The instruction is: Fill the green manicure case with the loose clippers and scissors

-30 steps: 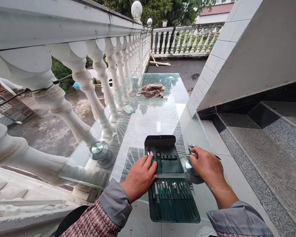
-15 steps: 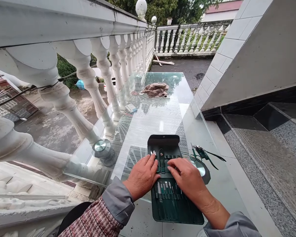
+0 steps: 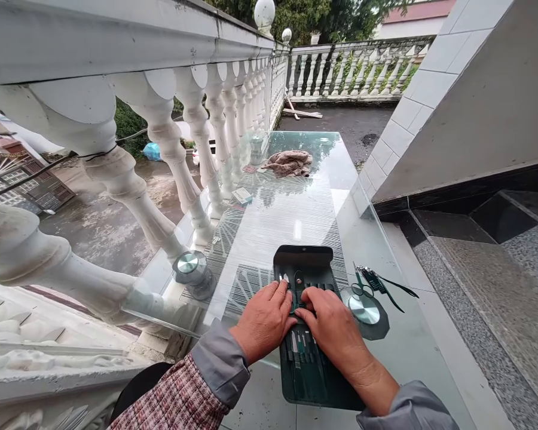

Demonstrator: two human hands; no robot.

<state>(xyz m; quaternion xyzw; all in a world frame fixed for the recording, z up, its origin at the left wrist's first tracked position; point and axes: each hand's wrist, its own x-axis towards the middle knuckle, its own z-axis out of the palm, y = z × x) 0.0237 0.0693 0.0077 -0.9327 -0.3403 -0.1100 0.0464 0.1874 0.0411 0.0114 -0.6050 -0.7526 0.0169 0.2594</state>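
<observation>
A dark green folding tool case (image 3: 303,258) lies open on the glass tabletop (image 3: 291,221), with slim tools in loops along its lower flap (image 3: 305,370). My left hand (image 3: 266,318) and my right hand (image 3: 332,329) rest side by side on its middle, fingertips nearly meeting. They cover a small tool in the strap, so what they grip is hidden. Right of the case lie small scissors (image 3: 363,290) and a dark green-handled tool (image 3: 375,282), partly over a round metal mirror (image 3: 364,309).
At the table's far end lie a crumpled brown cloth (image 3: 288,163) and a small box (image 3: 242,196). A white stone balustrade (image 3: 174,137) runs along the left, with a round metal table fitting (image 3: 192,273) near it. A tiled wall (image 3: 430,89) and steps stand right.
My right hand has moved left from beside the case onto it, next to my left hand. Scissors and tools now lie uncovered on the right. The view has shifted slightly.
</observation>
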